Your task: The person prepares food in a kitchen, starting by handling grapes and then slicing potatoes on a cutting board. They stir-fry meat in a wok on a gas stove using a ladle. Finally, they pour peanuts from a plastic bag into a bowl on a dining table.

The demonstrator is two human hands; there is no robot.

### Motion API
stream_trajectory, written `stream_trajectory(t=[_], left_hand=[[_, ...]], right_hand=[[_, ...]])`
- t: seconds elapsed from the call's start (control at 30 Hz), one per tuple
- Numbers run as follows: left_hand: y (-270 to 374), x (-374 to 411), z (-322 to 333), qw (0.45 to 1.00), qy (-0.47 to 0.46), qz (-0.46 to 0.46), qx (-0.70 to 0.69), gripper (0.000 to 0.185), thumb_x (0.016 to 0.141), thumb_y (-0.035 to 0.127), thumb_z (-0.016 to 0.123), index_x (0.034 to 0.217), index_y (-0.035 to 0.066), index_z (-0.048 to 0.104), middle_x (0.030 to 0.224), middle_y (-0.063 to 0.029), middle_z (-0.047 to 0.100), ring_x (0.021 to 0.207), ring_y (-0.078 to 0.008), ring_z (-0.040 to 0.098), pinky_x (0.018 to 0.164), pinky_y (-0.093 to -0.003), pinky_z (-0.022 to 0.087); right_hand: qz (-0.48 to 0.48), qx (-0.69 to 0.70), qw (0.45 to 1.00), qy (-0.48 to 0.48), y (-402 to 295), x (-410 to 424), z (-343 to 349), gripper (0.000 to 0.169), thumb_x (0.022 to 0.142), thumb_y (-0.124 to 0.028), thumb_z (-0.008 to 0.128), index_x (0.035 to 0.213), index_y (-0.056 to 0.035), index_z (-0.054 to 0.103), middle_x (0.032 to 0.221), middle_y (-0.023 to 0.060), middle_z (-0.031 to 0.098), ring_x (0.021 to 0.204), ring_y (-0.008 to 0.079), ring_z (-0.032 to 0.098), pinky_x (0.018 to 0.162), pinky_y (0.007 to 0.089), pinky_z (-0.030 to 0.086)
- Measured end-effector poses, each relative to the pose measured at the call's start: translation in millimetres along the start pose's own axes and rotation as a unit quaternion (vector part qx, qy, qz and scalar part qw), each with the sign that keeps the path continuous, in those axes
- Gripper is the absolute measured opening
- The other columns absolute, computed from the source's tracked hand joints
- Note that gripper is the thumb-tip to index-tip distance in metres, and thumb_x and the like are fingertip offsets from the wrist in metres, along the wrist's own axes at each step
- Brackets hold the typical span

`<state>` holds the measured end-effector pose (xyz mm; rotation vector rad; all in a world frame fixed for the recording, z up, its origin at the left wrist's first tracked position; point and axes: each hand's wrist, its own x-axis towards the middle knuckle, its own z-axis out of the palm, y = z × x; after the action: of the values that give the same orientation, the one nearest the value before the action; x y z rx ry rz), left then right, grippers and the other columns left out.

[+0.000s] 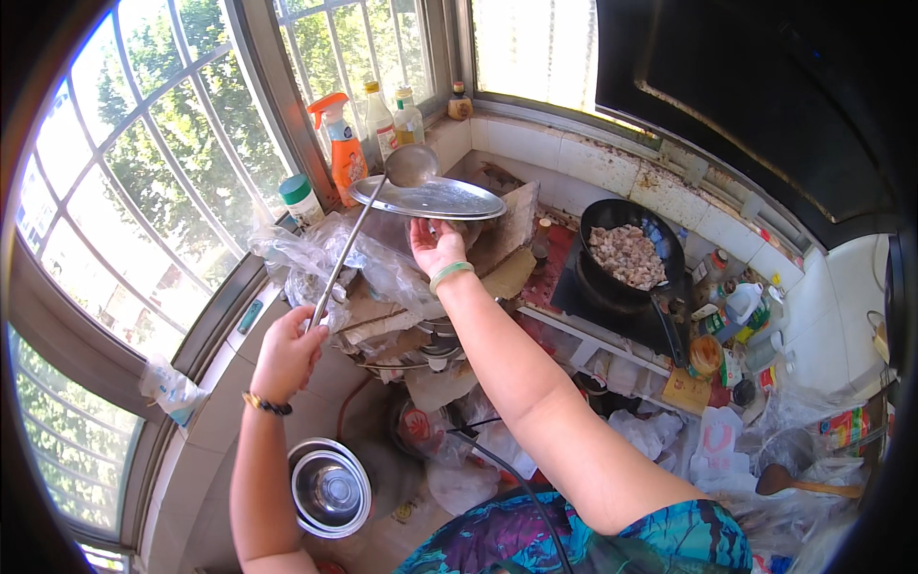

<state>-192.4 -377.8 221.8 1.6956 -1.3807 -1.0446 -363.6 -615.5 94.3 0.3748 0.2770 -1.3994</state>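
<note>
My left hand (287, 353) grips the long metal handle of a ladle (412, 166). The ladle's bowl is raised over the far side of a round, shallow metal lid or tray (437, 199). Palm up, my right hand (439, 249) reaches beneath the near rim of that metal disc. Its fingertips are partly hidden there, so I cannot tell whether they bear its weight. Crumpled clear plastic bags (358, 251) lie just left of the right hand. Some cardboard (513, 276) is to its right.
A black frying pan (597, 215) of chopped meat pieces (625, 257) sits on the cooktop (574, 283). An orange spray bottle (348, 154) and glass bottles (379, 118) line the window. Jars (706, 355) crowd the right. Nested metal bowls (333, 488) are low left; a wooden spoon (778, 481) lies lower right.
</note>
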Motion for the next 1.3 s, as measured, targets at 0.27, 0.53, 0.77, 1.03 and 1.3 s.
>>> stream_trajectory(t=[0.27, 0.53, 0.77, 1.03, 1.3], left_hand=[[39.9, -18.5, -29.9, 0.990, -0.064, -0.120, 0.034, 0.022, 0.086, 0.015, 0.051, 0.107, 0.007, 0.054, 0.054, 0.0035, 0.041, 0.036, -0.0043, 0.031, 0.031, -0.0212, 0.024], [52.7, -37.4, -34.5, 0.990, -0.071, -0.122, 0.022, 0.028, 0.086, 0.011, 0.049, 0.112, 0.004, 0.051, 0.052, 0.0041, 0.036, 0.037, -0.0036, 0.027, 0.032, -0.0204, 0.020], [56.3, -49.0, -34.4, 0.991, -0.069, -0.110, 0.023, 0.028, 0.086, 0.010, 0.048, 0.114, 0.005, 0.051, 0.051, 0.0047, 0.034, 0.037, -0.0029, 0.026, 0.032, -0.0198, 0.019], [59.9, -59.1, -22.8, 0.992, -0.078, -0.096, 0.029, 0.029, 0.085, 0.010, 0.049, 0.114, 0.004, 0.051, 0.051, 0.0046, 0.035, 0.036, -0.0026, 0.025, 0.032, -0.0198, 0.017], [69.2, -83.8, -22.6, 0.980, -0.157, -0.121, -0.030, 0.032, 0.088, 0.010, 0.046, 0.119, 0.003, 0.048, 0.051, 0.0030, 0.035, 0.037, -0.0040, 0.026, 0.032, -0.0203, 0.019]], right_hand=[[-0.030, 0.007, 0.999, -0.015, -2.1, 6.1, 8.4, 0.028, 0.092, -0.028, 0.044, 0.098, -0.0023, 0.053, 0.087, 0.0077, 0.059, 0.086, 0.0263, 0.058, 0.066, 0.0325, 0.055], [-0.011, 0.021, 1.000, -0.015, 7.5, 23.4, 14.5, 0.038, 0.087, -0.039, 0.052, 0.097, -0.0020, 0.053, 0.085, 0.0132, 0.060, 0.072, 0.0268, 0.061, 0.058, 0.0266, 0.056], [0.025, -0.018, 0.988, -0.153, -3.8, 18.4, 12.2, 0.040, 0.084, -0.044, 0.056, 0.101, -0.0072, 0.053, 0.091, 0.0059, 0.060, 0.071, 0.0146, 0.058, 0.057, 0.0212, 0.054], [0.043, 0.072, 0.945, -0.317, -6.5, 13.8, 8.2, 0.013, 0.088, -0.022, 0.053, 0.094, -0.0113, 0.059, 0.074, -0.0031, 0.058, 0.062, 0.0086, 0.053, 0.050, 0.0177, 0.046], [-0.009, -0.017, 0.938, -0.345, -64.8, -31.3, 28.0, 0.032, 0.090, -0.027, 0.046, 0.111, -0.0037, 0.054, 0.111, 0.0119, 0.057, 0.101, 0.0253, 0.054, 0.090, 0.0377, 0.043]])
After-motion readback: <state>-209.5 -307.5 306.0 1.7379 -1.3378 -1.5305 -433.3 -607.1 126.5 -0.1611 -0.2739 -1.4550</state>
